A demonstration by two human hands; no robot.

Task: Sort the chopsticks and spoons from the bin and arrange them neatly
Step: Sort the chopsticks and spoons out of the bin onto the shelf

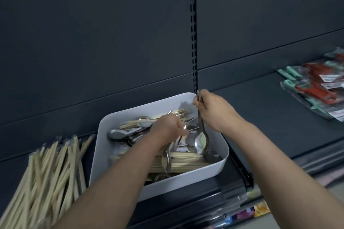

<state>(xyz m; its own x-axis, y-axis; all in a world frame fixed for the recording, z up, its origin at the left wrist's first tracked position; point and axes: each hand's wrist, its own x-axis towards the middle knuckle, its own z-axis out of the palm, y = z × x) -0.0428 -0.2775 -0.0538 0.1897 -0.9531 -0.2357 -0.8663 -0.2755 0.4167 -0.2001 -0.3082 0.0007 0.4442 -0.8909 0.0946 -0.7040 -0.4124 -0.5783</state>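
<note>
Right hand (210, 109) grips spoons (200, 141) by handles, bowls down, likely collecting like items. Left hand (167, 126) digs in bin (186, 180); grip unclear, blurred. Chopsticks (46, 163) piled at bin's 8 o'clock.

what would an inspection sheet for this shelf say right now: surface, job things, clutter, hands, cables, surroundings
surface: dark shelf, bears the white bin and goods.
job's things: metal spoons and chopsticks lie mixed in the bin; a loose chopstick pile lies on the shelf left of the bin.
clutter: red and teal packaged goods on the shelf at right; colourful packets on the tier below.
hands: right hand grips the held spoons by their handles, bowls hanging into the bin; left hand is down in the bin, blurred, grip unclear.
cables: nothing seen.
surroundings: dark back panel with a slotted upright.
</note>
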